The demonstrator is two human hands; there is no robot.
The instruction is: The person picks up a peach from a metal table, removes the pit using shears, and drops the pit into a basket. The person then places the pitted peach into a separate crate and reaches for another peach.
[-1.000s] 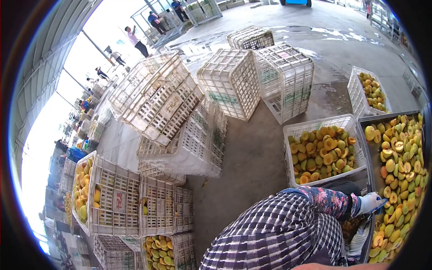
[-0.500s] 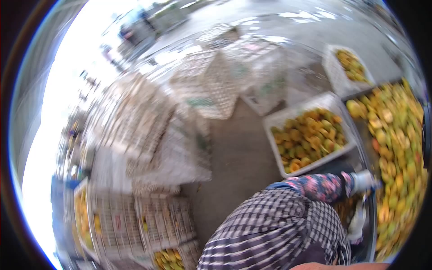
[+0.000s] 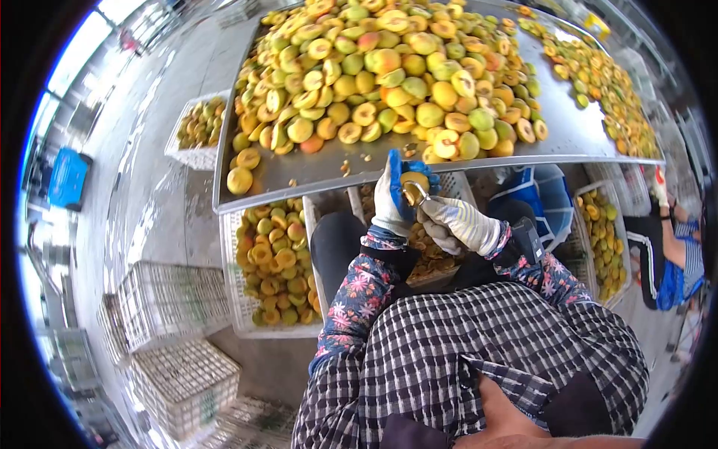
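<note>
Just in front of the metal table's edge, my left hand (image 3: 393, 198), in a white and blue glove, is closed round a yellow peach half (image 3: 413, 179). My right hand (image 3: 456, 222), in a striped whitish glove, grips a metal pitting tool (image 3: 414, 193), whose looped end touches the fruit. Beyond both hands, a large heap of halved and whole peaches (image 3: 381, 67) lies on the metal table (image 3: 321, 166). Under the hands is a crate holding pits and scraps (image 3: 430, 254), partly hidden by the gloves.
A white crate of peach halves (image 3: 233, 280) stands left of my legs, another crate (image 3: 193, 153) beyond it. Empty crates (image 3: 176, 299) are stacked at the lower left. At right are a blue bag (image 3: 542, 202), a peach crate (image 3: 604, 247) and a seated person (image 3: 658, 251).
The view has swung from the crates on the floor to the table. Both hands are now in clear view at the table's edge, with the fruit and the tool.
</note>
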